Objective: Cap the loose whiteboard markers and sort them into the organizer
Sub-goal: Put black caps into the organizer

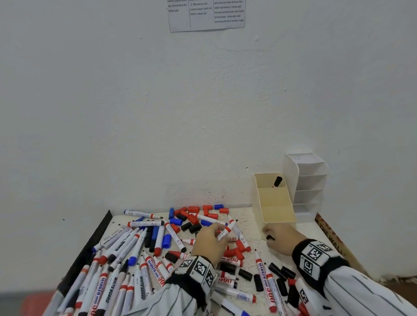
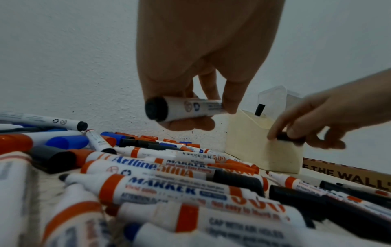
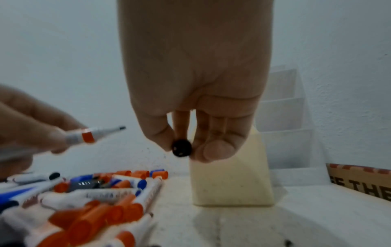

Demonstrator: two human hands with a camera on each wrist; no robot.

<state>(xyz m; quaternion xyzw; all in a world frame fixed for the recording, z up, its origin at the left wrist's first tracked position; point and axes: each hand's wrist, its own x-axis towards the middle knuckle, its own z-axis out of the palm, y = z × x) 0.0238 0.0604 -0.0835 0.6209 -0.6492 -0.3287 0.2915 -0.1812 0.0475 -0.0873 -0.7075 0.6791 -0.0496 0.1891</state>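
Marker in hand: we hold an uncapped marker [image 1: 226, 230] in our left hand [image 1: 210, 246], lifted above the pile, its bare tip aimed toward our right hand [image 1: 281, 239].
Left fingers: curled round the barrel, thumb beneath and fingertips on top.
Cap: a black cap [image 3: 181, 148] sits between thumb and forefinger of the right hand, in front of the cream organizer [image 1: 274, 202].
Right fingers: pinching the cap; the rest are folded loosely behind it.
Step, as we judge it: cap and tip are near but apart, so the cap is not yet on.
Colour match: the marker has an orange band and a dark tip; we cannot tell whether black is its right cap.
Done: one black-capped marker [image 1: 277, 181] stands in the organizer's rear compartment; the front one shows nothing.
Left: nearly everything. Loose markers [image 1: 126, 269] crowd the counter [image 1: 251, 231], many uncapped, with red, blue and black caps [image 1: 194, 218] scattered near the wall.
Second organizer: a white tiered one [image 1: 308, 183] stands behind the cream one, against the wall, nothing showing in it.
Counter: pale and speckled with ink, dark edge on the left, a printed board [image 1: 331, 238] at the right.
Room: plain white wall [image 1: 124, 102] with a printed sheet [image 1: 206, 8] stuck high up.
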